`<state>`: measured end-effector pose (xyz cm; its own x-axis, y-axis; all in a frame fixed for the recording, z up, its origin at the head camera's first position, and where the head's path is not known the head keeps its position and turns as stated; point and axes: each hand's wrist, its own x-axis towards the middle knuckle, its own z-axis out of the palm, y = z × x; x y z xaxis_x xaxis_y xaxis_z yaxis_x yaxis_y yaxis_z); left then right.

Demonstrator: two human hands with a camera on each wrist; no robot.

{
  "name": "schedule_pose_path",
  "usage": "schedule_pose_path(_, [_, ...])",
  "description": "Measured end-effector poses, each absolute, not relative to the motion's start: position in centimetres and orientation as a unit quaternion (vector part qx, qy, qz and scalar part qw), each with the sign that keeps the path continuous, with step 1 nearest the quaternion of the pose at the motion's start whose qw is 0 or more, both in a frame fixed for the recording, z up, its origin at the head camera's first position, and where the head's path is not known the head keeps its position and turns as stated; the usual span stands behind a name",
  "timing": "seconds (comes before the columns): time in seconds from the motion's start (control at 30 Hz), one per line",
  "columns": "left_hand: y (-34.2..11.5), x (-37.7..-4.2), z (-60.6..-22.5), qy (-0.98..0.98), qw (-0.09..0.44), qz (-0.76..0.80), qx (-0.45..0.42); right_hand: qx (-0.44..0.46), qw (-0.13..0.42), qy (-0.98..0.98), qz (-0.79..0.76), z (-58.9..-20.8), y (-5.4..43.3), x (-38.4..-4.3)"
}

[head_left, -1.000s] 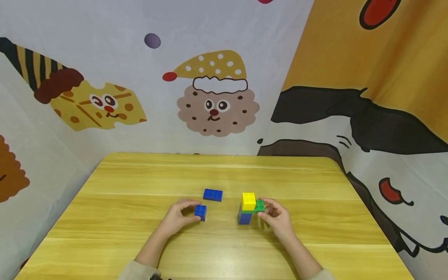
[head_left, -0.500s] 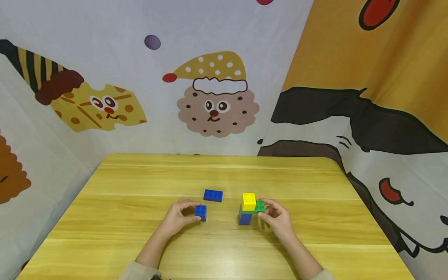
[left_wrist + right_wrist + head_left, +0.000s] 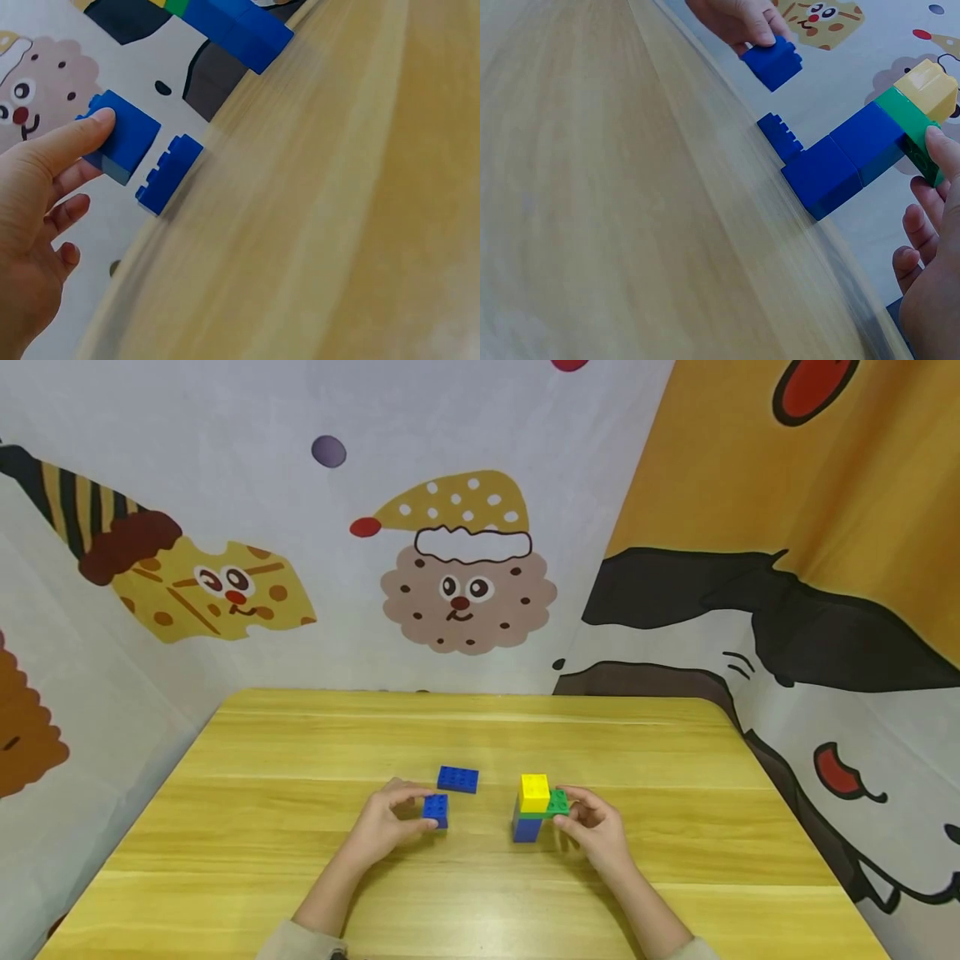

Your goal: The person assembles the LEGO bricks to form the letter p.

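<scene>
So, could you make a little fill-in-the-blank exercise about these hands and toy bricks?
The colour of the toy building brick in the left hand is ____.
The colour of the top brick on the tower is ____.
The right hand pinches the tower piece coloured ____.
Below that piece, the number of stacked blue bricks is ____.

Missing words: blue; yellow; green; two.

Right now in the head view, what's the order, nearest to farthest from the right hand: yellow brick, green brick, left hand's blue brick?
1. Green brick, pinched by the right hand.
2. Yellow brick, on the green's left end.
3. Blue brick, in the left hand.
</scene>
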<state>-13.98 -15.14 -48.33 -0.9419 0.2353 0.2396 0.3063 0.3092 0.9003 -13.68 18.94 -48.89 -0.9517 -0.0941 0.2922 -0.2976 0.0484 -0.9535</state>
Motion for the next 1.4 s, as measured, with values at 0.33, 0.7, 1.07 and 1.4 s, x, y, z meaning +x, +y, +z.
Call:
schedule_pose_path(0.33, [-13.4,-14.0,-46.1,-0.798,0.062,-0.570,-0.187,0.137,0.076,-0.716,0.680,-49.3,19.1,-13.8])
schedule_pose_path(0.7, [-10.9,-14.0,-43.7,-0.790,0.066,-0.581,-0.187,0.150,0.090,-0.713,0.679,-49.0,18.9,-13.6])
schedule_pose_path(1.07, [-8.4,-12.5,-38.7,-0.776,0.065,-0.601,-0.178,0.150,0.087,-0.713,0.680,-48.9,18.9,-13.6])
schedule_pose_path(1.4, [-6.4,-12.4,-37.3,-0.765,0.072,-0.611,-0.192,0.137,0.074,-0.716,0.681,-48.8,18.9,-13.6])
